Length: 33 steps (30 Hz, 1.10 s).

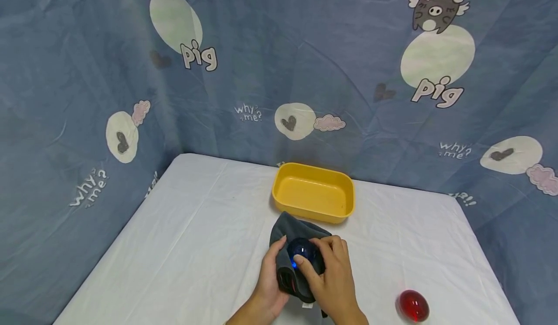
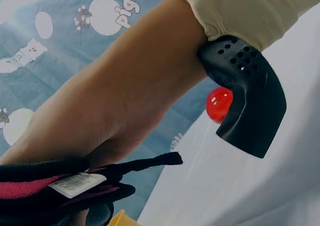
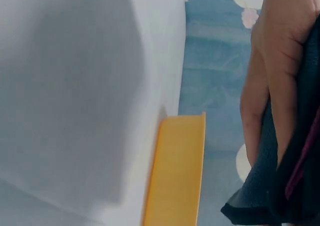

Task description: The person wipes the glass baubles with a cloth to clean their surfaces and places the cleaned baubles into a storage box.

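Above the table in the head view, my left hand (image 1: 270, 286) grips a dark grey cloth piece (image 1: 287, 225) from its left side. The cloth is folded, with a pink inner face and a white label (image 2: 77, 184) in the left wrist view. A shiny dark blue ball (image 1: 303, 248) lies against the cloth between both hands. My right hand (image 1: 335, 276) holds the ball, its thumb across the front and its index finger at the upper edge. Other right-hand fingers (image 3: 285, 95) lie along the cloth in the right wrist view. The ball's underside is hidden.
A yellow rectangular tub (image 1: 314, 192) stands just beyond the hands, near the table's back edge. A shiny red ball (image 1: 413, 306) lies at the front right on the white-covered table (image 1: 196, 257). Blue printed fabric (image 1: 244, 63) hangs behind and beside the table.
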{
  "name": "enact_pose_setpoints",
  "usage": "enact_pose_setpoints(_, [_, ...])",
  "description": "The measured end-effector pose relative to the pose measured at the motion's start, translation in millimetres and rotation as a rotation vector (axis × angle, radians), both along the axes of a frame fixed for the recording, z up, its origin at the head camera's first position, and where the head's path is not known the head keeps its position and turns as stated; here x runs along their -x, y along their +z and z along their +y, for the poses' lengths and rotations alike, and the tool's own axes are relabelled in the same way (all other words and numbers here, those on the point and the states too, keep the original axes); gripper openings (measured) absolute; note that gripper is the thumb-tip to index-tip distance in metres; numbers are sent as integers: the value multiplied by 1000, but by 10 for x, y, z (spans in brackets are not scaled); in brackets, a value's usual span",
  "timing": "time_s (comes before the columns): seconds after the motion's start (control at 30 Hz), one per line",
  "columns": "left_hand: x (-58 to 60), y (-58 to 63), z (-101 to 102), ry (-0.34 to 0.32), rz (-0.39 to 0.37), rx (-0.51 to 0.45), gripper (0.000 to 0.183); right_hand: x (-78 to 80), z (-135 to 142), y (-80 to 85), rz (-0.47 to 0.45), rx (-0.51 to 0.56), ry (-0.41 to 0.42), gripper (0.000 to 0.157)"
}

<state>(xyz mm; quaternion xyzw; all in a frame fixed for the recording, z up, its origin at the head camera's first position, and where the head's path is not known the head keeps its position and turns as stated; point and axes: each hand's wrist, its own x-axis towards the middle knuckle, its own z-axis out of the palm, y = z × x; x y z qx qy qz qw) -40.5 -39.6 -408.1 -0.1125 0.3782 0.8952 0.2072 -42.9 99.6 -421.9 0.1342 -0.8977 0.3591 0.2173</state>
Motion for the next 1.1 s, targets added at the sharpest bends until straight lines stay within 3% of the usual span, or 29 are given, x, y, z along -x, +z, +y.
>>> enact_pose_setpoints(0.13, [-6, -9, 7, -17, -16, 15, 68, 4, -11, -10, -39, -18, -43, 35])
enact_pose_setpoints(0.27, [3, -14, -5, -6, 3, 11, 67, -12, -26, -14, -78, -19, -27, 42])
enact_pose_setpoints(0.53, [27, 10, -32, 31, 29, -44, 67, -53, 7, -11, -42, -20, 125, 74])
enact_pose_setpoints(0.77, [0, -1, -37, 11, -4, -21, 71, -47, 20, 43, -43, -11, 143, 60])
enact_pose_setpoints(1.1, [-31, -2, -23, -3, -25, 28, 72, -29, -19, 25, 7, -10, 30, 43])
